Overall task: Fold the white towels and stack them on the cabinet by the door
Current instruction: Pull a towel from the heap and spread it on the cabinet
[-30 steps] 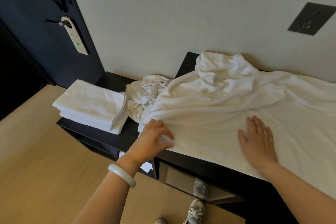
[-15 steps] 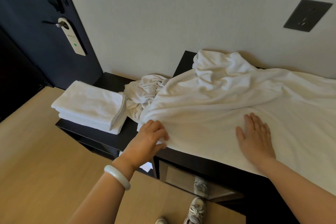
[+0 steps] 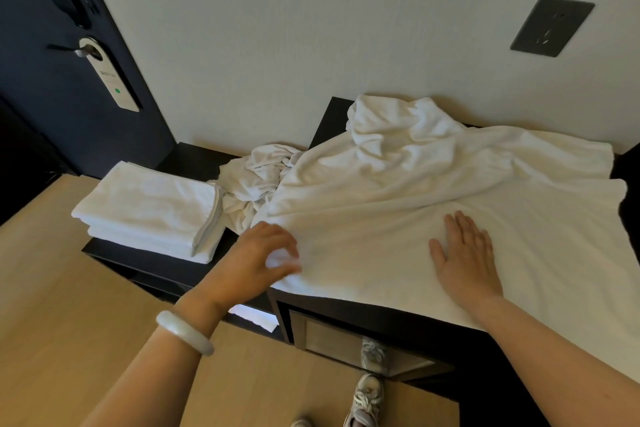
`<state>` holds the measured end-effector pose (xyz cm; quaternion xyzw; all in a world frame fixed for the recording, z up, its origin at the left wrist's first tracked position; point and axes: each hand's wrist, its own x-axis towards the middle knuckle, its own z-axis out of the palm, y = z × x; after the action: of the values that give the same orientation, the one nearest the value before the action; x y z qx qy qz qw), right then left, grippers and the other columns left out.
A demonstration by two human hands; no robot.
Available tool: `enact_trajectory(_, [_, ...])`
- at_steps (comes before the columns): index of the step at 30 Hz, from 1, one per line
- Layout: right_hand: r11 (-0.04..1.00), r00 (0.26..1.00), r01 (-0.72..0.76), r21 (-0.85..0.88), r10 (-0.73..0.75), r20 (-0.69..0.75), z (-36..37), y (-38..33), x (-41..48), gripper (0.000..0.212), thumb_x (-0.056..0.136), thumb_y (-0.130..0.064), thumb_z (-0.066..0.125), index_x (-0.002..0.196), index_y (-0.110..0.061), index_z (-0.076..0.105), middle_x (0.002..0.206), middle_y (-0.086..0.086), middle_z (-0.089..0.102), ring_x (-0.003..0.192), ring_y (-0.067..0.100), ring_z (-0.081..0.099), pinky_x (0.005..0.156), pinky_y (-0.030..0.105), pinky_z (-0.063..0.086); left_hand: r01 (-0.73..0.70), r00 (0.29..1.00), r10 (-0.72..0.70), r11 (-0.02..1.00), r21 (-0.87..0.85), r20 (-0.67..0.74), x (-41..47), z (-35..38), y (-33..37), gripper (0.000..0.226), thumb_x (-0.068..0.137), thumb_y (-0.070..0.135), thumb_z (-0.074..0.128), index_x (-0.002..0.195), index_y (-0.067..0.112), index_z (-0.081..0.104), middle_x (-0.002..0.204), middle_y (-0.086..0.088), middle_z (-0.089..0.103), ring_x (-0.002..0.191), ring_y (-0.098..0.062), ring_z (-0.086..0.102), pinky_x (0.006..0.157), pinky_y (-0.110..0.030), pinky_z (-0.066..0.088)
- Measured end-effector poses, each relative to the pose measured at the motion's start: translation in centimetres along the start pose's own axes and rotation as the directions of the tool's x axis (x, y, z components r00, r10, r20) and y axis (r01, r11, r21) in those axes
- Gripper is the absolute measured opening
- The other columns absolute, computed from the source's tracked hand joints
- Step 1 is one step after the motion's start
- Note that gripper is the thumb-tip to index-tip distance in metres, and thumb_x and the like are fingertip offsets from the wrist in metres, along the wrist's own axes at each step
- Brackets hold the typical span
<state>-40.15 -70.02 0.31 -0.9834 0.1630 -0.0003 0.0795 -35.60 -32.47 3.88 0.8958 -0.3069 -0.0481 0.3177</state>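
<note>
Large towel spread over the dark cabinet. Left hand, motion-blurred, fingers curled, pinches its near-left corner at the cabinet's front edge. Right hand lies flat on the cloth, fingers straight. Crumpled towel sits between it and the folded stack.

support: low dark cabinet stood by the door; higher dark counter adjoined its right | cabinet: stack of folded white towels lay on it; crumpled white towel just beside | counter: large white towel lay spread, bunched toward the wall
</note>
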Motion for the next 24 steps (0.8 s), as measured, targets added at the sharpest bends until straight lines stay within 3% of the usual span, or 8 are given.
enact_trajectory(3, [1.000,1.000,0.011,-0.005,-0.011,0.010,0.1,0.3,-0.1,0.064,0.103,-0.045,0.029,0.159,-0.017,0.012,0.167,0.002,0.003,0.153,0.016,-0.001,0.123,0.036,-0.006,0.070,0.997,-0.063,0.974,0.216,-0.039,3.9,1.1,0.6,0.047,0.093,0.059,0.043,0.125,0.031,0.062,0.140,0.009,0.052,0.134,-0.016,0.041,0.112,-0.036,0.024])
enact_trajectory(6, [0.999,0.999,0.043,-0.003,-0.043,0.018,-0.1,1.5,-0.3,0.062,0.104,-0.043,0.028,0.159,-0.020,0.012,0.167,-0.001,0.004,0.153,0.013,-0.001,0.124,0.034,-0.006,0.168,0.968,-0.227,0.905,0.391,0.110,7.2,3.0,0.8,0.059,0.101,0.055,0.037,0.155,0.033,0.025,0.165,0.005,0.010,0.152,-0.020,0.003,0.121,-0.045,0.001])
enact_trajectory(8, [0.999,0.998,0.050,-0.001,-0.050,0.026,-0.4,3.2,-0.6,0.062,0.103,-0.044,0.026,0.159,-0.021,0.013,0.167,-0.003,0.005,0.153,0.011,0.000,0.124,0.034,-0.004,0.178,0.952,-0.262,0.894,0.411,0.159,8.2,4.2,0.9,0.067,0.099,0.062,0.024,0.157,0.035,0.005,0.166,0.003,-0.009,0.151,-0.020,-0.013,0.122,-0.046,-0.005])
enact_trajectory(11, [0.999,1.000,0.028,-0.033,-0.028,-0.004,-0.7,6.6,-2.0,0.070,0.097,-0.055,0.015,0.158,-0.021,0.019,0.166,-0.003,0.011,0.152,0.011,0.006,0.124,0.034,0.001,0.098,0.961,-0.196,0.901,0.422,0.196,8.5,6.1,2.2,0.080,0.084,0.072,-0.004,0.156,0.037,-0.008,0.163,0.000,-0.020,0.149,-0.023,-0.024,0.122,-0.047,-0.009])
enact_trajectory(17, [0.998,0.999,-0.034,-0.052,0.033,-0.015,-1.3,11.4,-6.2,0.078,0.092,-0.061,0.012,0.157,-0.019,0.027,0.164,-0.002,0.019,0.151,0.012,0.015,0.124,0.035,0.006,-0.002,0.977,-0.097,0.883,0.469,0.189,7.8,9.4,5.8,0.081,0.085,0.067,-0.011,0.157,0.030,-0.010,0.163,-0.005,-0.019,0.149,-0.029,-0.021,0.122,-0.050,-0.005])
enact_trajectory(20, [0.995,0.996,-0.079,-0.054,0.076,-0.054,-1.4,10.7,-6.6,0.076,0.092,-0.057,0.020,0.147,-0.010,0.044,0.155,0.012,0.039,0.143,0.029,0.035,0.118,0.048,0.023,0.030,0.985,-0.108,0.876,0.482,0.135,8.2,8.5,6.6,0.086,0.086,0.059,-0.010,0.156,0.020,0.021,0.165,-0.010,0.010,0.152,-0.029,0.009,0.122,-0.046,0.011])
enact_trajectory(22, [0.998,0.996,-0.056,-0.031,0.054,-0.066,-1.7,8.7,-4.8,0.073,0.091,-0.055,0.024,0.138,-0.007,0.054,0.144,0.019,0.050,0.132,0.039,0.045,0.111,0.052,0.031,0.054,0.993,-0.098,0.884,0.465,0.070,9.2,7.8,6.5,0.078,0.093,0.054,-0.001,0.149,0.015,0.037,0.159,-0.011,0.030,0.147,-0.028,0.027,0.119,-0.044,0.021])
enact_trajectory(24, [0.999,0.999,0.035,-0.007,-0.035,-0.032,-1.6,6.6,-2.4,0.068,0.094,-0.053,0.024,0.141,-0.011,0.050,0.149,0.017,0.046,0.137,0.035,0.040,0.115,0.049,0.028,0.030,0.990,-0.090,0.886,0.462,0.109,10.3,8.0,5.5,0.068,0.099,0.054,0.008,0.154,0.019,0.026,0.164,-0.008,0.018,0.151,-0.024,0.014,0.122,-0.046,0.013])
